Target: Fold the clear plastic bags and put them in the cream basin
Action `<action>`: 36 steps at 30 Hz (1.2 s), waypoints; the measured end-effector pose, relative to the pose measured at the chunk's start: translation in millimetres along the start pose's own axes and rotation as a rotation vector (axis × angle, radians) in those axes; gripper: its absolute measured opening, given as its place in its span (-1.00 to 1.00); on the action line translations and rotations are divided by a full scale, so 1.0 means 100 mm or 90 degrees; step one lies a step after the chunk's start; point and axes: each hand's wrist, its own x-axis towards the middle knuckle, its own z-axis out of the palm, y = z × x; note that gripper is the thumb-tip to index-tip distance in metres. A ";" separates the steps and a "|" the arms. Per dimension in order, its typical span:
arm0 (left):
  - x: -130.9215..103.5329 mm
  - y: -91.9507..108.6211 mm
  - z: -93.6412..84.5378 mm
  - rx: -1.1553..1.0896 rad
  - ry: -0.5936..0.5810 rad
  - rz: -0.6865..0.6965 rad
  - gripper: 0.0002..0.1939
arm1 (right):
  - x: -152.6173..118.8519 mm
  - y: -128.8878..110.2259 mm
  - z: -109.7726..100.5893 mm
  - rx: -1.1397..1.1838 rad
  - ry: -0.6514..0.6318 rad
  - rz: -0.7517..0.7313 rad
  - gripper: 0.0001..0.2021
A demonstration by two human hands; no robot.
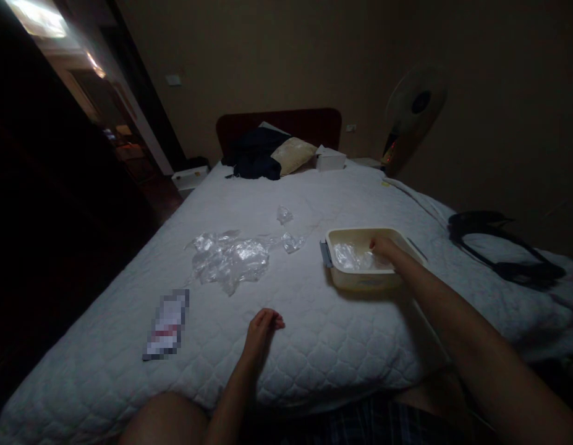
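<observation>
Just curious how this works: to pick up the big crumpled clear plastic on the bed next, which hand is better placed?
Probably the left hand: it is nearer the plastic, and I see nothing held in it. The right hand is inside the tub, farther away.

Stands upright on the bed (323, 364) as a cream, rounded, oblong tub (360, 282), open-topped (with grey clips (326, 254) jutting from both short ends). Holds clear plastic (346, 256), glossy and crumpled, bunched toward the left below the rim.
</observation>
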 end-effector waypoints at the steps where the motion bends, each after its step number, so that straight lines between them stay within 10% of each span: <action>1: 0.00 0.00 0.00 -0.001 0.000 -0.002 -0.69 | 0.01 0.01 -0.01 -0.012 -0.015 0.011 -0.72; 8: 0.05 -0.06 -0.02 -0.013 -0.014 0.005 -0.67 | 0.03 -0.23 -0.20 -0.054 0.036 -0.010 -0.76; 16: 0.01 0.11 0.02 0.063 0.006 0.080 -0.73 | -0.26 -1.48 -0.26 -0.055 0.142 -0.341 -0.72; 27: -0.14 0.53 -0.63 0.551 0.210 0.360 -0.84 | -0.70 -2.53 0.76 -0.294 -0.003 -0.696 -0.81; 36: -0.13 0.38 -0.76 0.853 0.187 0.410 -0.80 | -0.49 -2.96 1.38 -0.185 0.037 -0.532 -0.62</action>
